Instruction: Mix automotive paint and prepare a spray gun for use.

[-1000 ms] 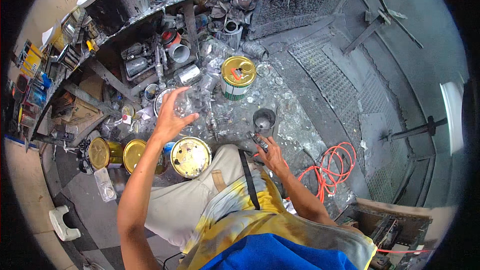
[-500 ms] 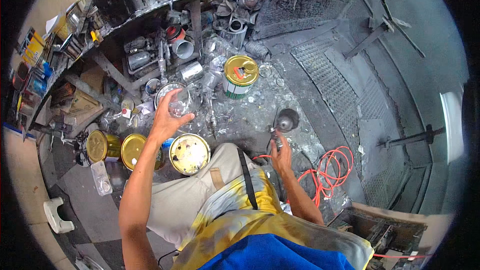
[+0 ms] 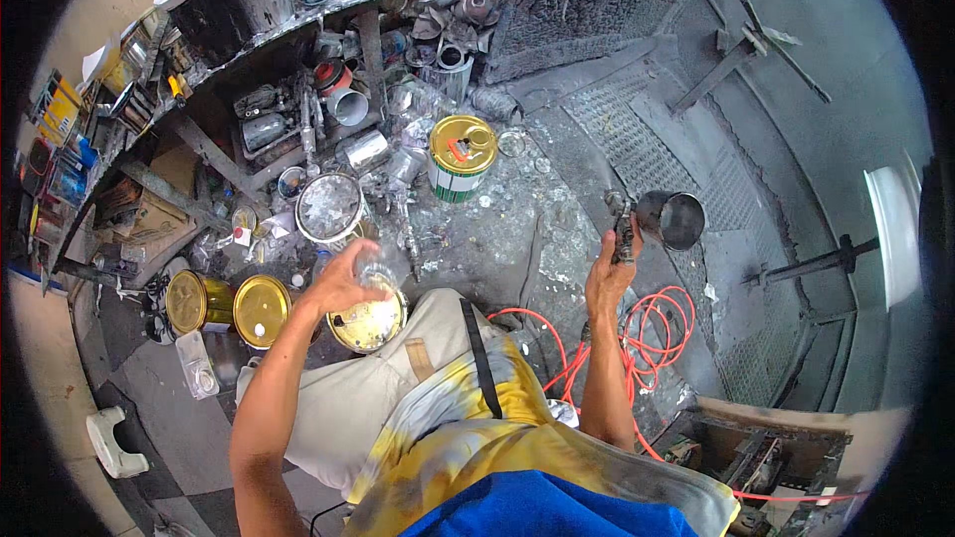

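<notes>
My left hand (image 3: 343, 278) is closed round a clear plastic cup (image 3: 386, 266), blurred by motion, over the far edge of a paint can with a stained, pale lid (image 3: 368, 323). Out to the right, my right hand (image 3: 609, 278) grips a dark spray gun (image 3: 624, 234). A round dark metal cup (image 3: 681, 221) sits on the gun's right side, its mouth facing up toward me. Just beyond my left hand stands a wide can with a spattered grey top (image 3: 330, 207). Farther off, between the hands, is a gold-topped paint can (image 3: 464, 154) with a green band at its base.
A red air hose (image 3: 652, 353) lies coiled below my right hand. Two gold-lidded cans (image 3: 263, 311) stand at left, near a small white stool (image 3: 116, 443). A cluttered workbench (image 3: 288, 28) curves along the back left. Cans and bottles crowd beneath it. Metal grating (image 3: 637, 129) lies at right.
My left hand has come nearer with the clear cup, from beside the spattered can to over the pale lid. My right hand has lifted the spray gun away and to the right.
</notes>
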`<state>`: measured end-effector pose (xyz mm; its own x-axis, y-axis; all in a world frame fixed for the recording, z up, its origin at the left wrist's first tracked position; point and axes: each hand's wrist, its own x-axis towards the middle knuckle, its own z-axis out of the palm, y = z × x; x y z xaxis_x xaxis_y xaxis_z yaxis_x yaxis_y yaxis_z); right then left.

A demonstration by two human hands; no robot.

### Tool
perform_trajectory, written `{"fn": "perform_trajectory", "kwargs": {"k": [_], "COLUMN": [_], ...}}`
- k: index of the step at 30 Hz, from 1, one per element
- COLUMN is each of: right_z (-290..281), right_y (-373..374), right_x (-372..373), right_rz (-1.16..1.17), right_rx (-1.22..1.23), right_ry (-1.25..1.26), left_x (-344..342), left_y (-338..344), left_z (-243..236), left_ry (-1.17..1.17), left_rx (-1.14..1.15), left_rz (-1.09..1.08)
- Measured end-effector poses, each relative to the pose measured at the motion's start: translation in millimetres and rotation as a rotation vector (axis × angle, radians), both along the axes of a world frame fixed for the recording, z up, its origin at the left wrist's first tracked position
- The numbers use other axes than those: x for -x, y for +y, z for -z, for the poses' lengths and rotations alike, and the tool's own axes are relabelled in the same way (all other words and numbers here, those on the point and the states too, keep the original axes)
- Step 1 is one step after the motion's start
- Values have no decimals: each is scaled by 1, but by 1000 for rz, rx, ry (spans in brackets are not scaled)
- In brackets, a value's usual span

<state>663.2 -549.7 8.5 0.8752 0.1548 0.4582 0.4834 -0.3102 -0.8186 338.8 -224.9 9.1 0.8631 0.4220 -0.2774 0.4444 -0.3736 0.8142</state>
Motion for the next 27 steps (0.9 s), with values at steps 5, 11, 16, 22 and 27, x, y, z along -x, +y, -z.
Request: {"fn": "perform_trajectory", "kwargs": {"k": [5, 11, 16, 22, 27], "right_z": [-8, -16, -9, -11, -8], "right_y": [-5, -6, -9, -6, -7], "right_x": [9, 20, 24, 48, 61], "right_rz": [46, 54, 43, -100, -269], "right_rx": [-26, 37, 32, 68, 132], "right_ry": [-32, -37, -77, 55, 56], "left_x": [25, 16, -3, -110, -211], "left_y": [-15, -34, -36, -77, -132], "left_z": [29, -8, -41, -60, -34], "left_ry": [201, 483, 359, -244, -369], "left_rx": [-218, -265, -441, -210, -141], "left_rz": [166, 267, 196, 82, 66]}}
